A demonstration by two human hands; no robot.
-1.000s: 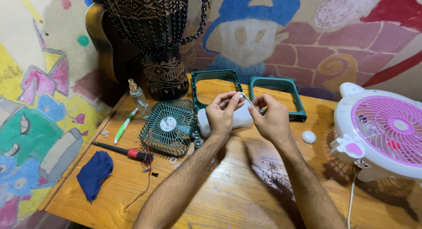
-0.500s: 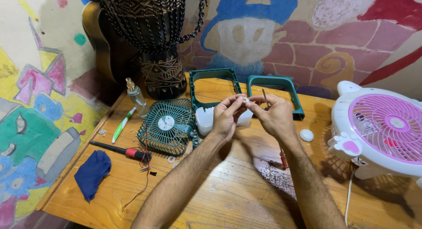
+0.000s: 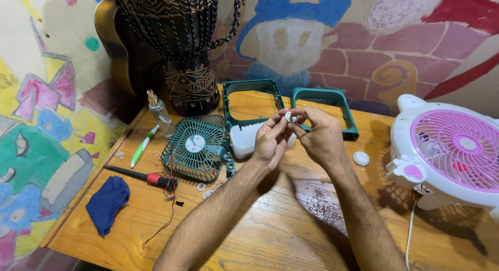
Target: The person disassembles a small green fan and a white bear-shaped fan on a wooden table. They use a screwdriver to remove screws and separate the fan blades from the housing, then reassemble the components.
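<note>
A small white round part (image 3: pixel 289 116) was held above the wooden bench (image 3: pixel 270 234), pinched between the fingertips of the left hand (image 3: pixel 271 140) and the right hand (image 3: pixel 318 136), both of which were closed on it from either side. Directly beneath the hands, a white plastic housing (image 3: pixel 243 140) was seen lying on the bench, just beside a dark green fan grille (image 3: pixel 195 146). Two green rectangular frames (image 3: pixel 253 86) (image 3: pixel 326 94) were laid behind the hands, near the painted wall. To the left, a red-handled screwdriver (image 3: pixel 139 176), a folded blue cloth (image 3: pixel 107 202), a green and white pen (image 3: pixel 142 146) and a small clear bottle (image 3: pixel 159 114) were spread over the bench. A white and pink fan (image 3: pixel 451 154) was stood at the right edge, and a small white disc (image 3: pixel 360 158) was left between it and the right hand.
</note>
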